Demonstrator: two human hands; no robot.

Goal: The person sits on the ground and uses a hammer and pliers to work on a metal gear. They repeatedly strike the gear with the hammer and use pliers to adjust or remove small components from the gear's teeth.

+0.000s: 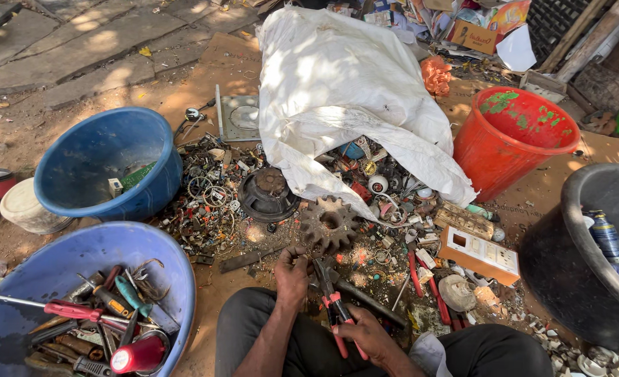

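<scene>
Hands at work over a heap of scrap: seen from the head camera, a seated person's right hand (369,335) is wrapped around the red handles of a pair of pliers (332,301), fingers clamped on the grips, the dark nose pointing up toward the left hand (293,274). That hand's fingertips are pinched together on a small piece of scrap — too small to identify — held just at the tool's tip, above the bare ground between the knees.

Just beyond the hands lies a rusty gear wheel (329,223), and beside it to the left a round black speaker part (267,193), both set in a spread of wire rings, screws and broken fittings. A white sack (337,91) slumps over the far side of the heap. A white switch plate (480,255) lies to the right, near a red bucket (494,157) and a black tub (568,279). At left sit two blue basins — the nearer one (177,272) filled with screwdrivers and other hand tools, the farther one (79,157) holding a few small parts.
</scene>
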